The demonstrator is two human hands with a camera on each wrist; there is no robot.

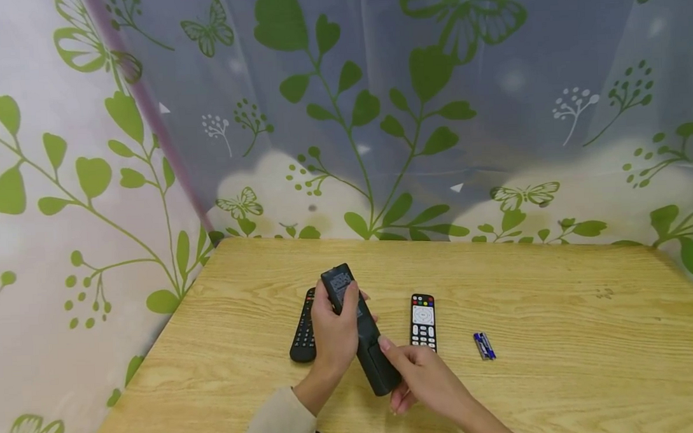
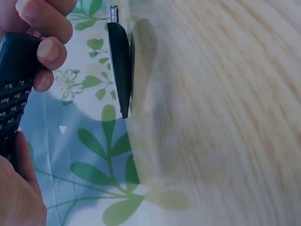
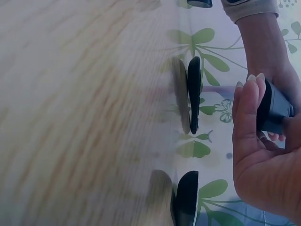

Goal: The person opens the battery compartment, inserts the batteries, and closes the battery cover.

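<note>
A black remote control [image 1: 380,371] is held tilted above the table, its labelled back facing up in the head view. My left hand [image 1: 335,335] grips its upper part, thumb lying across the back. At the lower end, my right hand [image 1: 432,374] pinches the remote, with the thumb on the battery cover and fingers at the side and underneath. Number buttons on the remote's front [image 2: 14,101] show in the left wrist view. From the right wrist view, the right hand [image 3: 263,160] hides part of the remote's end [image 3: 275,110].
On the wooden table [image 1: 558,375], another black remote [image 1: 301,342] lies left of the hands, partly covered. A black-and-white remote [image 1: 423,319] lies to the right, and blue-and-silver batteries [image 1: 484,346] lie beyond it. A leaf-patterned curtain [image 1: 492,128] hangs behind the table.
</note>
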